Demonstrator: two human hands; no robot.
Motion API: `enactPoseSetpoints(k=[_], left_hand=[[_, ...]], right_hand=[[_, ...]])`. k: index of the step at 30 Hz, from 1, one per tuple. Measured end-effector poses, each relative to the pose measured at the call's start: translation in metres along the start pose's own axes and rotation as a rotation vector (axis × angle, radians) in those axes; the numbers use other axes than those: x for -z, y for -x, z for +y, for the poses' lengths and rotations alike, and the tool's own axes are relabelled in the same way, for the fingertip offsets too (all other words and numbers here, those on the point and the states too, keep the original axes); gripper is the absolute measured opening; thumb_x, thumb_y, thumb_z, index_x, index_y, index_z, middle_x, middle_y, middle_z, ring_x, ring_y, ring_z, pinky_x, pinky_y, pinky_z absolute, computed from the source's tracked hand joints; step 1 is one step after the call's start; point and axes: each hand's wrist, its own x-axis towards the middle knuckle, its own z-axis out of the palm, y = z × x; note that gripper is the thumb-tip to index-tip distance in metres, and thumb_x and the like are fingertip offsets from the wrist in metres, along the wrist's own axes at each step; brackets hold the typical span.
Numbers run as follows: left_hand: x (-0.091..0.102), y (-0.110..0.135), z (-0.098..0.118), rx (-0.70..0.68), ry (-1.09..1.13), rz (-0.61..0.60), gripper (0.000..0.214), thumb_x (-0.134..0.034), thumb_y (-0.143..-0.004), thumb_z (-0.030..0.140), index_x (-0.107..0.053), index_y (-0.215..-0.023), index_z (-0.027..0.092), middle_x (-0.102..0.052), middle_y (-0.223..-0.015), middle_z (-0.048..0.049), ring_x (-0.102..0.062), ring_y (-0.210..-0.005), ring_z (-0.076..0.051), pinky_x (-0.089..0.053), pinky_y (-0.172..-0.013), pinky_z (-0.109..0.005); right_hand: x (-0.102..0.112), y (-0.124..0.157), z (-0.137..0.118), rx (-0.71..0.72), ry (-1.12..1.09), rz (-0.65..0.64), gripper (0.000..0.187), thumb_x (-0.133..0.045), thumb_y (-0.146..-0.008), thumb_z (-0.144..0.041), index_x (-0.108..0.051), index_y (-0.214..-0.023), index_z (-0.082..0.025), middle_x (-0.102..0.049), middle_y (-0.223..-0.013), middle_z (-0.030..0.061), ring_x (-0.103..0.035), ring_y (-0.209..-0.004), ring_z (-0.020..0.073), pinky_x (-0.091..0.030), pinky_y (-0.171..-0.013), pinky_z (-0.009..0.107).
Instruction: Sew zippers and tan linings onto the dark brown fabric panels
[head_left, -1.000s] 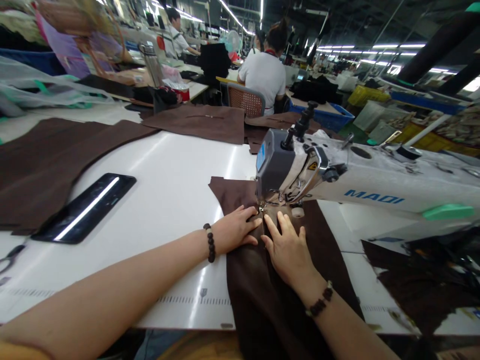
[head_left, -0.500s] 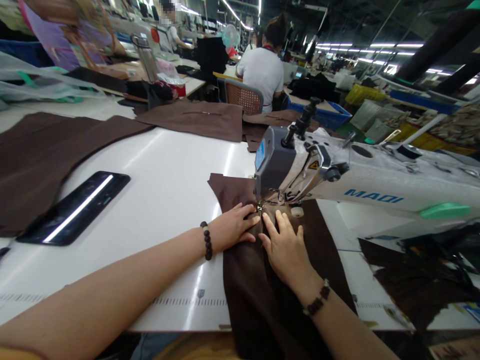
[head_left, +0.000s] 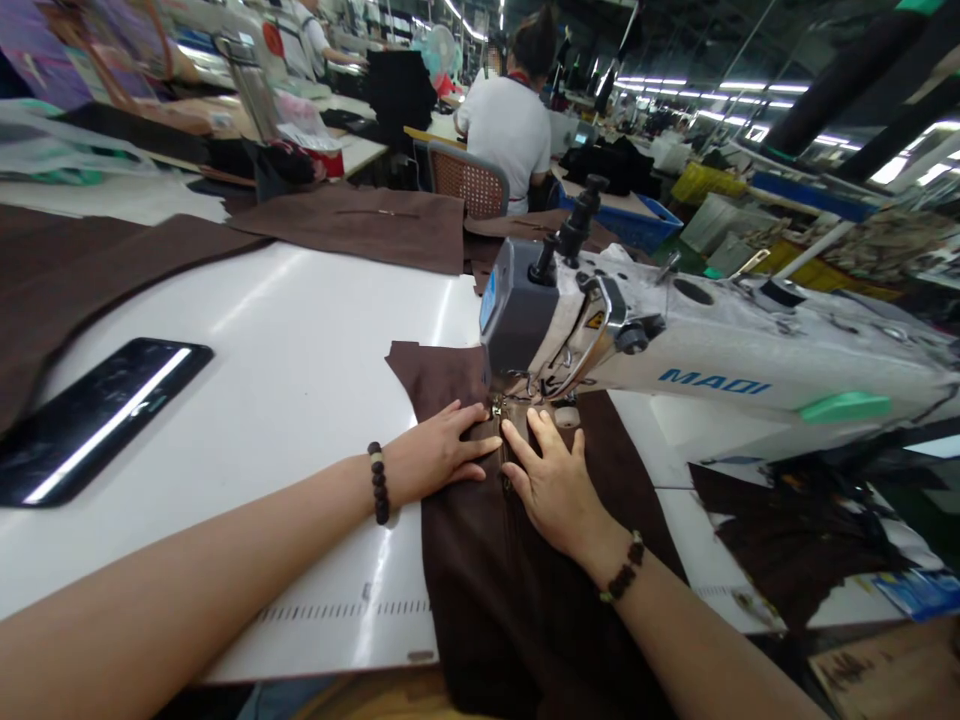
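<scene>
Dark brown suede panel (head_left: 480,570) looks soft and floppy, lying on the white table under the needle of a white sewing machine (head_left: 720,350). Left hand (head_left: 435,445) and right hand (head_left: 551,475) sit open and flat, pressing either side of the metal zip (head_left: 504,440), which seems the place to hold it, no pinching.

The bare left hand (head_left: 433,452) and bare right hand (head_left: 551,478) lie palm-down, digits extended, side by side.
</scene>
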Motion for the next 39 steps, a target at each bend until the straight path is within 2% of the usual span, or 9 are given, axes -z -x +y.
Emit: enactPoseSetpoints(k=[23, 32, 36, 39], left_hand=[[0.001, -0.007, -0.005, 0.024, -0.012, -0.068, 0.038, -0.051, -0.086, 0.038, -0.055, -0.117, 0.016, -0.043, -0.118, -0.0196, -0.045, -0.113, -0.029, -0.039, -0.096, -0.05], [0.0, -0.008, -0.008, 0.033, -0.011, -0.097, 0.039, -0.05, -0.087, 0.039, -0.055, -0.118, 0.016, -0.043, -0.121, -0.0192, -0.043, -0.117, -0.029, -0.036, -0.098, -0.049], [0.004, -0.012, -0.006, 0.069, -0.036, -0.145, 0.036, -0.052, -0.087, 0.036, -0.055, -0.116, 0.015, -0.046, -0.122, -0.0185, -0.044, -0.117, -0.027, -0.035, -0.099, -0.047], [0.02, -0.006, 0.01, 0.129, -0.033, -0.208, 0.03, -0.055, -0.087, 0.032, -0.058, -0.11, 0.015, -0.053, -0.116, -0.0157, -0.052, -0.108, -0.025, -0.036, -0.097, -0.048]], right_hand=[[0.0, -0.008, 0.005, 0.022, 0.017, -0.001, 0.045, -0.036, -0.092, -0.033, -0.033, -0.136, -0.025, -0.032, -0.139, 0.0134, -0.027, -0.129, 0.0285, -0.025, -0.096, 0.063], [-0.003, -0.011, 0.011, 0.044, -0.087, 0.06, 0.043, -0.036, -0.092, -0.031, -0.036, -0.134, -0.024, -0.034, -0.138, 0.0134, -0.027, -0.129, 0.0285, -0.022, -0.097, 0.065], [0.0, 0.003, 0.021, 0.144, -0.307, 0.086, 0.038, -0.03, -0.093, -0.023, -0.044, -0.128, -0.019, -0.044, -0.132, 0.01, -0.036, -0.125, 0.0191, -0.022, -0.106, 0.052], [0.003, 0.025, 0.027, 0.211, -0.357, 0.075, 0.037, -0.029, -0.093, -0.018, -0.048, -0.125, -0.018, -0.046, -0.131, 0.0086, -0.038, -0.124, 0.0155, -0.025, -0.108, 0.045]])
